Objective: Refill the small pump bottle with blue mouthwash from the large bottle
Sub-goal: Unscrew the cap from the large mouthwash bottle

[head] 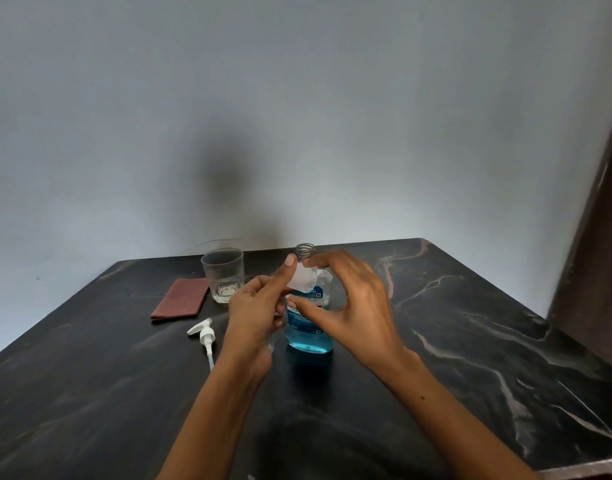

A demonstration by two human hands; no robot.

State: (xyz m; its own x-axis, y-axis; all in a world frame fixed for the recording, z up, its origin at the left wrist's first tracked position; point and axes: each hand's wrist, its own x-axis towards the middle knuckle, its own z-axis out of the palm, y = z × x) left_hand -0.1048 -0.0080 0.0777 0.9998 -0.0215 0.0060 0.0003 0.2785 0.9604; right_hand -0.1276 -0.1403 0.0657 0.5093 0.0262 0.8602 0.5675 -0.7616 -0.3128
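Note:
The large bottle (309, 336) stands at mid-table, about a third full of blue mouthwash, its threaded neck uncapped. In front of it my left hand (256, 310) grips the small clear pump bottle (272, 342), which is mostly hidden by my fingers. That hand's thumb is raised against a translucent white cap (304, 280). My right hand (356, 299) curves its forefinger over the cap's top and its thumb under it, pinching the cap. The white pump head (204, 334) with its tube lies on the table to the left.
An empty drinking glass (223, 275) stands at the back left, beside a folded reddish-brown cloth (180, 300). The dark marble-patterned table (470, 341) ends at a wall behind and at an edge on the right near a brown door frame (595, 237).

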